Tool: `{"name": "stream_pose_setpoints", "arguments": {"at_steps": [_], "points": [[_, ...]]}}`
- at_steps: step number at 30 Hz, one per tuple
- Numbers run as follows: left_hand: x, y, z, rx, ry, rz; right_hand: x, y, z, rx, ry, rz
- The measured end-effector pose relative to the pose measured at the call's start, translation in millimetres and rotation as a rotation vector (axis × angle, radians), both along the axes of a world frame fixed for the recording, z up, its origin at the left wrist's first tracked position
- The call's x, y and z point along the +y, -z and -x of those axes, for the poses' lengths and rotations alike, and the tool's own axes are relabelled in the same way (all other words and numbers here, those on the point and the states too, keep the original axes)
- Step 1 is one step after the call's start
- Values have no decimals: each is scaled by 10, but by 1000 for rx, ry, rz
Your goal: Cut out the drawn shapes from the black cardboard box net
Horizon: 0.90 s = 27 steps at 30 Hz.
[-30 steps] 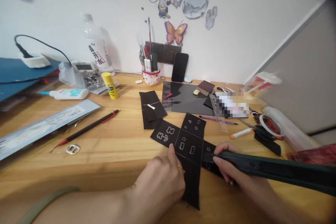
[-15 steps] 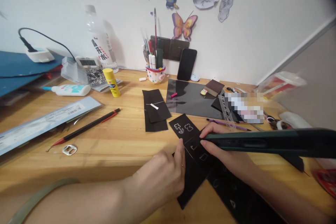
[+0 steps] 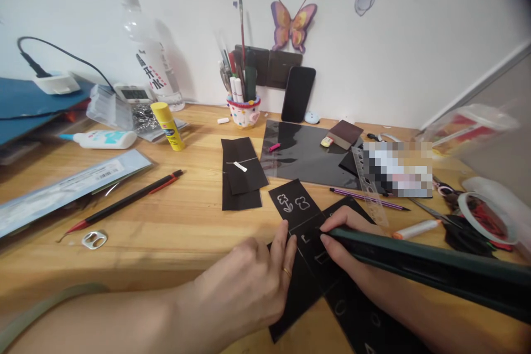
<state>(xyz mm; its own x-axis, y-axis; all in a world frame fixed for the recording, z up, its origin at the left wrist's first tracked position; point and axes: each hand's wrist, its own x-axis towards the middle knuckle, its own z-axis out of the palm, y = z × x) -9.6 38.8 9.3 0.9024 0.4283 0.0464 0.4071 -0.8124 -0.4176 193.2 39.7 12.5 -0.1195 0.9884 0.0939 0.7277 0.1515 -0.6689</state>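
Our black card (image 3: 305, 274) lies on the tabletop (image 3: 178, 215), right of centre and near us, its panels marked with pale outlines: flower shapes on the far left one, angular figures on the middle one. Our right hand (image 3: 352, 219) pinches the narrow end of a long dark green tool (image 3: 415, 260) over the middle panel; we cannot tell whether the tip meets the card, as the fingers hide it. Our left hand (image 3: 257, 271) grips nothing: two fingertips rest on the card, just left of the tool. To do this well, we should press those fingertips close to the outline but clear of the tip, so the card lies flat. Since the tool's body reaches far out to the right, a firm, low pinch and short, slow moves should, we judge, steady it best.
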Motion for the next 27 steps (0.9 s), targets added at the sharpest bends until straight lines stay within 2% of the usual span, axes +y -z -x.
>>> {"name": "stream_pose_setpoints", "arguments": {"at_steps": [8, 19, 27], "points": [[8, -15, -3, 27, 5, 14, 7, -15, 62, -36, 19, -27], [8, -28, -9, 39, 17, 13, -17, -10, 64, -57, -47, -101], [18, -9, -6, 18, 21, 14, -22, 61, 16, -65, -84, -148]]}}
